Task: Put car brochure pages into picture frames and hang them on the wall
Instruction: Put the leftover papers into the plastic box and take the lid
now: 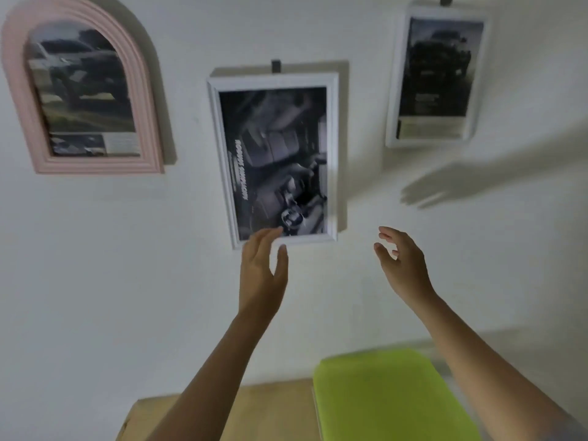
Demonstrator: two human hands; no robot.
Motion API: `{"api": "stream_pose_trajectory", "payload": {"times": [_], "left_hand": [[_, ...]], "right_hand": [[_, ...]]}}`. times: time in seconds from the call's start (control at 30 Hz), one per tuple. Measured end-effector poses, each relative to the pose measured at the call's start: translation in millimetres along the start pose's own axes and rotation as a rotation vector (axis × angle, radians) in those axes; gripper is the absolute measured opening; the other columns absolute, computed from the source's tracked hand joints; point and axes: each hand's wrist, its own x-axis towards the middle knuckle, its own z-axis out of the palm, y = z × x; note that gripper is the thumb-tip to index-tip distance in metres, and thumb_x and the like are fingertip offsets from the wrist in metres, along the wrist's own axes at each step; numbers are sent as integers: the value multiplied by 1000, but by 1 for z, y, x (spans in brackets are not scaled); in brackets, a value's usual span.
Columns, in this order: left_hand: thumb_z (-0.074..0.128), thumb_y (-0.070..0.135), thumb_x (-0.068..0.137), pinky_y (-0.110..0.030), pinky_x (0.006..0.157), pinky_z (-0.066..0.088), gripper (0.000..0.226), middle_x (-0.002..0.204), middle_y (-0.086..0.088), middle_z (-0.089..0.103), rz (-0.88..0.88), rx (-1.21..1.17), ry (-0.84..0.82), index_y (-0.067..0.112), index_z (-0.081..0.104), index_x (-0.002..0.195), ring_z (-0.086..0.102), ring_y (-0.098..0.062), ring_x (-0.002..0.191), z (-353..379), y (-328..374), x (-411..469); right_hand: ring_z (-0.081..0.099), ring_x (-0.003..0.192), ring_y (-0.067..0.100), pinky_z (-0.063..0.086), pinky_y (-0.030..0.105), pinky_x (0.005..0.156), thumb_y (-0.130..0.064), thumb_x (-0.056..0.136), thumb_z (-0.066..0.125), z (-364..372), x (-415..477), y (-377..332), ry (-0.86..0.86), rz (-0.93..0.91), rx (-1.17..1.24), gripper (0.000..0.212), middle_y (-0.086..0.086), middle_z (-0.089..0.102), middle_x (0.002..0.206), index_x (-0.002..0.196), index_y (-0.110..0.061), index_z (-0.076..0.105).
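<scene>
Hanging step, seemingly almost done: middle frame [273, 81] on its hook [276, 65], tilted; left hand [259, 268] spread, fingertips [272, 231] at its lower edge, right hand [402, 265] relaxed, empty, apart; next, likely a gentle nudge level.

Dim, soft blur; hard shadows on wall [95, 249].

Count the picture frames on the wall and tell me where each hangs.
3. The pink arched frame hangs at upper left, the middle white frame just above the left hand, and the right white frame at upper right. None seems hidden.
</scene>
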Motion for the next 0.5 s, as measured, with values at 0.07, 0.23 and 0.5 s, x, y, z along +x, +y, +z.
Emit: {"api": "stream_pose_trajectory", "payload": {"times": [0.07,0.23,0.5], "left_hand": [[46,25,94,-15,97,29,33,119,-4,56,0,58,-161,13,55,122,47,-15,112,21,-6,-42],[35,44,95,-32,102,32,56,138,-7,41,-272,292,-691,10,33,140,40,-23,127,73,-40,-155],[41,42,94,-39,101,35,65,140,-16,36,-642,487,-908,3,22,143,37,-31,127,115,-66,-265]], "right_hand": [[53,115,21,42,30,93,-10,90,55,-15,-30,36,-64,90,-75,34,10,60,120,124,-8,52],[54,113,26,38,30,94,-12,90,55,-42,-107,134,-306,322,-311,40,13,58,123,129,-5,49],[34,131,32,35,40,104,-28,95,45,-49,-187,244,-689,580,-585,54,17,38,141,140,-3,29]]}}
